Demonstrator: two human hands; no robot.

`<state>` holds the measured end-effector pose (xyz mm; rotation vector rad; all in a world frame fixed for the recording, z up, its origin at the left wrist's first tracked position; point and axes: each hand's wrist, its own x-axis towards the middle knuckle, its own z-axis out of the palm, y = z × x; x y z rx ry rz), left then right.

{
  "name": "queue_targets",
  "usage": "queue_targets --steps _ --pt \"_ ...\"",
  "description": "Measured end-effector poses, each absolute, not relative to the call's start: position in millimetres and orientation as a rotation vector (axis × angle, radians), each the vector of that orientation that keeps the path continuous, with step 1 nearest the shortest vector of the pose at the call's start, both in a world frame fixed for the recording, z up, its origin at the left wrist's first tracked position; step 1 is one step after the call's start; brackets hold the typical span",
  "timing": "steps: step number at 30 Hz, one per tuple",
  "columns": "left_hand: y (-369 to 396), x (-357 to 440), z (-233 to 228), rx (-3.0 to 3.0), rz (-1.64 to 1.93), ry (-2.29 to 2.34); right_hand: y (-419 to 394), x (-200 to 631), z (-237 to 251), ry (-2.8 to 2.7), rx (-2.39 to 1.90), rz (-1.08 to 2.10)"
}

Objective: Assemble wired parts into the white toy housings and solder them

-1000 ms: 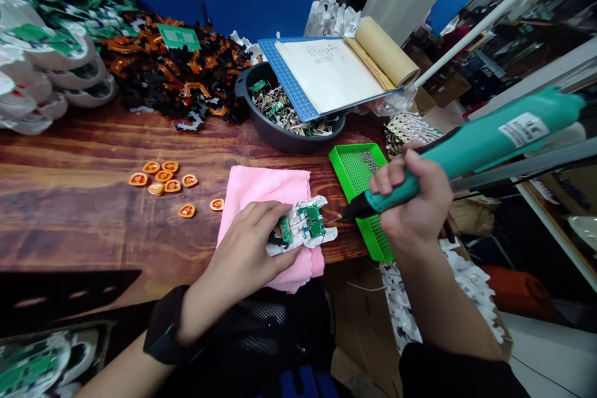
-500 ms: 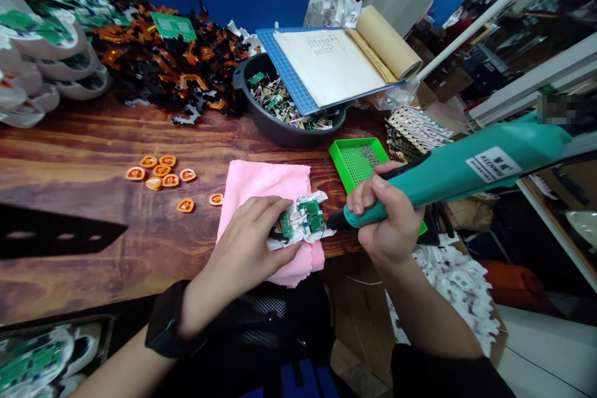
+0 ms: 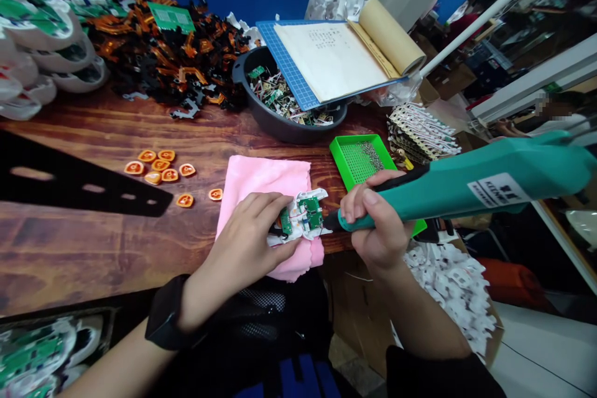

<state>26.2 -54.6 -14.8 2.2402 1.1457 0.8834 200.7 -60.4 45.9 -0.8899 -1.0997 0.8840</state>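
Note:
My left hand (image 3: 254,230) grips a white plastic housing (image 3: 304,217) fitted with green circuit boards, thumb on the near side and fingers on the far side. The housing rests on a folded pink cloth (image 3: 268,174). Wrapped around a teal electric screwdriver (image 3: 448,186) is my right hand (image 3: 377,221). The screwdriver lies nearly level, its black nose close to the right end of the housing. Whether the bit touches a screw is too small to make out. Beyond my right hand sits a green tray (image 3: 359,155) of small screws.
Several orange ring-like pieces (image 3: 161,165) lie left of the cloth. Behind stand a dark basin (image 3: 289,127) of wired boards, a blue clipboard (image 3: 298,84) on it, and a pile of black and orange parts (image 3: 172,62). A black slotted bar (image 3: 84,186) juts in from the left.
The screwdriver and my right hand have shifted slightly left, toward the housing, and its rear end sits lower. My left hand still holds the housing. The black bar appears further into view.

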Motion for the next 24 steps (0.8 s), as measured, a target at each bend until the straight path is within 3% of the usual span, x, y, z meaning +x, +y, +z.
queue_targets --steps 5,10,16,24 --pt "-54.1 25.4 -12.7 2.210 0.870 1.146 -46.5 218.3 67.9 -1.058 -0.913 0.882" --pt "-53.8 23.2 -14.6 2.213 0.862 1.152 28.5 270.9 85.3 -0.922 -0.906 0.536" --pt "-52.2 21.3 -18.9 2.220 0.869 1.161 100.9 309.4 59.9 -0.868 -0.952 0.385" --pt "-51.5 22.0 -19.7 2.209 0.853 1.173 112.1 303.1 40.7 -0.851 -0.959 0.418"
